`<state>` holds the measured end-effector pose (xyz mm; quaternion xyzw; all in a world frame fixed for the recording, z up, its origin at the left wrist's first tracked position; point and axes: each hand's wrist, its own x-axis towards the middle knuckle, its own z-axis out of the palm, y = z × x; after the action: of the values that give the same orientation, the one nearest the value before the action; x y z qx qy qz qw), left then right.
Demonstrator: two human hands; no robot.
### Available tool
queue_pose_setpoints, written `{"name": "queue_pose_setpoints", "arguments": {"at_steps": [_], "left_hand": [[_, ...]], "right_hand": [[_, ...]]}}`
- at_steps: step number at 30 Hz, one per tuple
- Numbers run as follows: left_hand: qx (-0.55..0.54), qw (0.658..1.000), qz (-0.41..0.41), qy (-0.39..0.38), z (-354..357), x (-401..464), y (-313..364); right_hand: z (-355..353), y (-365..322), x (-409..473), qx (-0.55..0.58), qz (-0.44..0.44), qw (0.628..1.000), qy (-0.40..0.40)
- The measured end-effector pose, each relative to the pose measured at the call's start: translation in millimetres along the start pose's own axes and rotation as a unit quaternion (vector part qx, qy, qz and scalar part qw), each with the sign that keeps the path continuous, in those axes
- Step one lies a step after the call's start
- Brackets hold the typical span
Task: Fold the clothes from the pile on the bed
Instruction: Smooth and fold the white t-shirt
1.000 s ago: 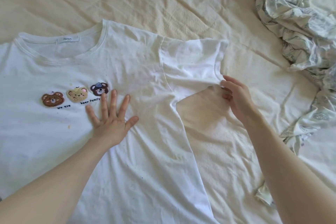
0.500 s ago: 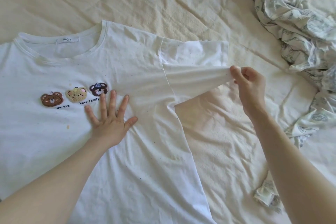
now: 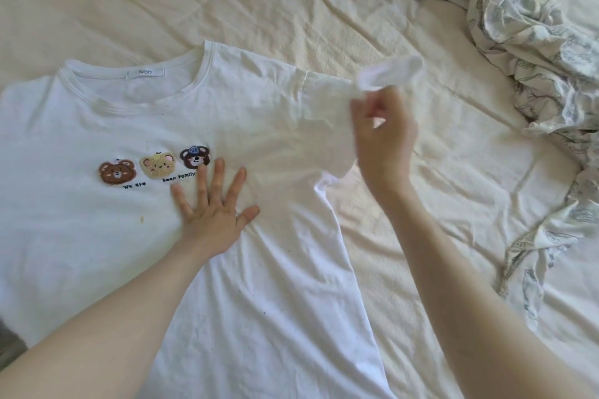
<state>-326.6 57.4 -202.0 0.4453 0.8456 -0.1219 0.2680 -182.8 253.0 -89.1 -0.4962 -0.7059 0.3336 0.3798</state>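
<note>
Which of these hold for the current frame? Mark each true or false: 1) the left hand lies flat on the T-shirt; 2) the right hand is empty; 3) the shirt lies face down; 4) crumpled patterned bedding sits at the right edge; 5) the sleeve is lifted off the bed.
1) True. The left hand lies with spread fingers on the white T-shirt, just below the bear patches.
2) False. The right hand pinches the sleeve.
3) False. The shirt is face up, with the bear print and neck label showing.
4) True. Patterned bedding is bunched at the right.
5) True. The sleeve is raised and bunched at the fingers.
</note>
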Motion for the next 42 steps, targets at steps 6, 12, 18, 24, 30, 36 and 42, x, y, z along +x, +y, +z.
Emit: {"name": "queue_pose_setpoints", "arguments": {"at_steps": [6, 12, 18, 24, 30, 36, 42], "left_hand": [[-0.421, 0.881, -0.032, 0.212, -31, -11, -24], [-0.570, 0.781, -0.158, 0.203, -96, 11, -52], [-0.413, 0.902, -0.020, 0.125, -126, 71, 17], [-0.351, 0.924, -0.039, 0.146, -132, 103, 41], [-0.536, 0.814, -0.152, 0.163, -143, 111, 11], [-0.556, 0.816, -0.151, 0.040, -160, 123, 17], [-0.519, 0.853, -0.042, 0.037, -166, 133, 50]], "right_hand": [[17, -11, -84, -0.161, -0.252, 0.844, -0.445], [6, 8, -137, -0.033, 0.152, 0.953, -0.261], [13, 14, -95, 0.218, 0.568, 0.789, -0.084], [37, -4, -80, 0.354, 0.586, 0.725, -0.079], [37, -4, -115, 0.253, 0.426, 0.848, -0.187], [31, 15, -107, 0.288, 0.501, 0.795, -0.183], [35, 16, -77, 0.431, 0.640, 0.635, -0.047]]}}
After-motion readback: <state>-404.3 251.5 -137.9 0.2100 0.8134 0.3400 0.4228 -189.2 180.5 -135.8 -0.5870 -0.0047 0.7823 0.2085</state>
